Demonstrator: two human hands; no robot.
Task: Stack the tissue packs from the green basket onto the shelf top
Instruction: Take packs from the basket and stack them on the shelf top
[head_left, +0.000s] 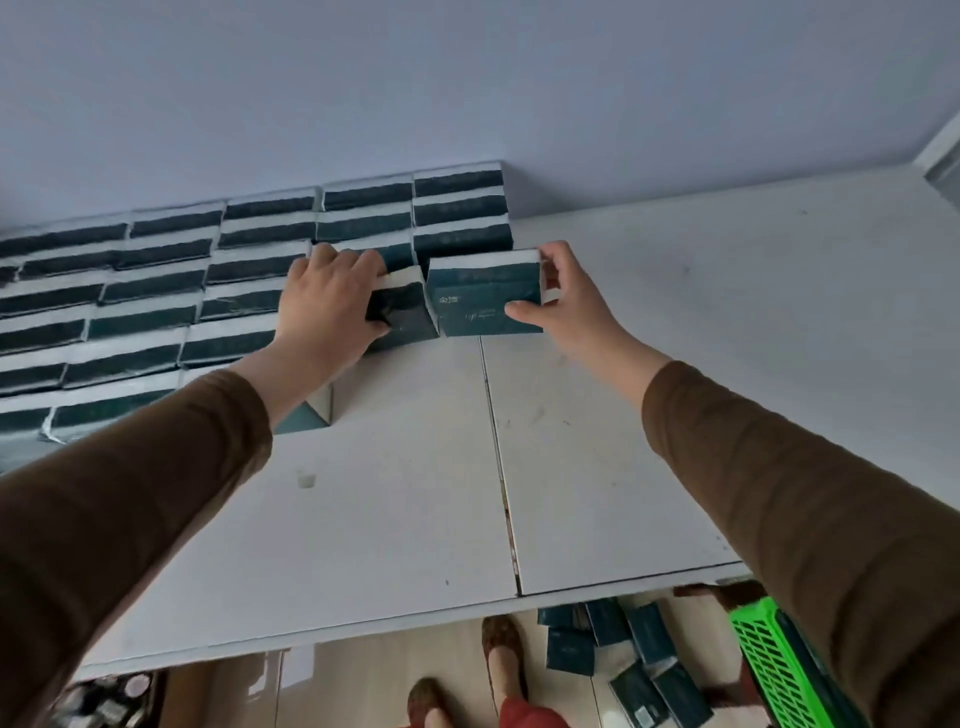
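Both hands reach over the flat white shelf top (597, 441), each with a pack of its own; the left hand (332, 306) lies over a dark teal plastic-wrapped tissue pack (408, 322), fingers curled across its top and thumb pressed on its near face; the right hand (566, 296) pinches a second teal tissue pack with pale lettering (483, 301) at its right end, fingers over the white top edge, thumb on the front face; the two packs stand side by side, touching or very nearly so, their lower edges on or just above the white surface, which of the two I cannot tell.

Behind and to the left of them runs a long stepped wall of stacked teal tissue packs (156, 296), several layers high, set against the pale blue-grey wall (467, 78); the two held packs sit directly in front of its right end, close against it; one more teal pack (311, 410) shows partly beneath the left wrist, its end face turned toward the camera.

A dark seam (501, 467) splits the shelf top into two panels, running from near the held packs to the front edge; brown sleeves (130, 493) cover both forearms.

Below the shelf's front edge, on the light wooden floor (363, 675), lies a loose heap of teal tissue packs (623, 660); just right of it the bright green slatted plastic basket (779, 660) is partly hidden by the right sleeve; two patterned slippers (501, 654) stand near the heap.
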